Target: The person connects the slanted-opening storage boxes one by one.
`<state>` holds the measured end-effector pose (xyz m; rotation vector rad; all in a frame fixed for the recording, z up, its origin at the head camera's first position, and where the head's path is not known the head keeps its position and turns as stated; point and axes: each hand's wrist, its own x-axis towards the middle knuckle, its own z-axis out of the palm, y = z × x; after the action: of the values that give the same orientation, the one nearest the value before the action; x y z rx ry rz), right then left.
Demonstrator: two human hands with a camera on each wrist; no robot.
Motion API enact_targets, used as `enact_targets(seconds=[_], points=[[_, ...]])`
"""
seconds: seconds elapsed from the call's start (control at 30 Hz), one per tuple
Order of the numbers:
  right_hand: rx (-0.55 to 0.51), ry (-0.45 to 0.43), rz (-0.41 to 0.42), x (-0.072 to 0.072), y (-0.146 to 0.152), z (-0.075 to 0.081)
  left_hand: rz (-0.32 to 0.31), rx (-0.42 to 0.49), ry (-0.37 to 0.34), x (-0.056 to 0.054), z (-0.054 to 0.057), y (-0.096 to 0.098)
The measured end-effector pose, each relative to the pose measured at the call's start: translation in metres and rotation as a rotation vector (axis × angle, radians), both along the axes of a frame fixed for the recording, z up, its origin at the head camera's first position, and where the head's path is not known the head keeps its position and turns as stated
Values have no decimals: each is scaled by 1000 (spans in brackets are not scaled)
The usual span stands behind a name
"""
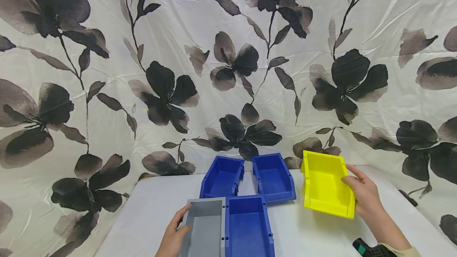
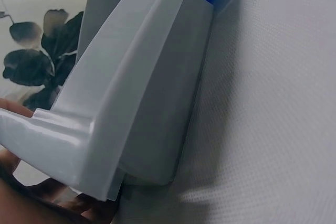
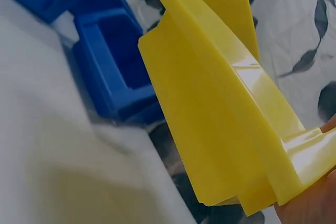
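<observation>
My right hand (image 1: pixel 365 195) grips the right rim of a yellow plastic storage bin (image 1: pixel 325 181), its thumb inside the edge. That bin is held above the table, tilted, and the right wrist view shows its side wall (image 3: pixel 205 103). On the left, my left hand (image 1: pixel 173 235) holds the left rim of a grey bin (image 1: pixel 205 225). The grey bin's outer wall (image 2: pixel 157 93) appears close to the cloth in the left wrist view. Its right side stands against a blue bin (image 1: pixel 248 225).
Two more blue bins, a left one (image 1: pixel 221 177) and a right one (image 1: pixel 273 179), sit farther back with a gap between them. A white-covered table (image 1: pixel 143 213) lies below. Behind it hangs a floral cloth (image 1: pixel 200 7). A black device (image 1: pixel 371 249) is at my right wrist.
</observation>
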<state>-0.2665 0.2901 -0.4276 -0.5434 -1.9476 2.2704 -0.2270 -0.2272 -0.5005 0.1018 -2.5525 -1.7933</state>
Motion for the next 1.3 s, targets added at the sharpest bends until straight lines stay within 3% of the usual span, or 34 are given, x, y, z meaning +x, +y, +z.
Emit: enact_targets(seconds=[0.23,0.47,0.73,0.97,1.3], points=[[-23,25,111,18,-19,6,-22,-15,28,1,6,-3],[-2,-8,129,28,-38,7,-55,9,37,-1,5,-3],[58,-28,168,36,-59,1,-46,12,20,1,4,-2],[40,-47,186,43,-74,-4,-45,8,-12,2,4,-1],[52,-59,185,47,-83,-11,-51,22,15,2,1,-3]])
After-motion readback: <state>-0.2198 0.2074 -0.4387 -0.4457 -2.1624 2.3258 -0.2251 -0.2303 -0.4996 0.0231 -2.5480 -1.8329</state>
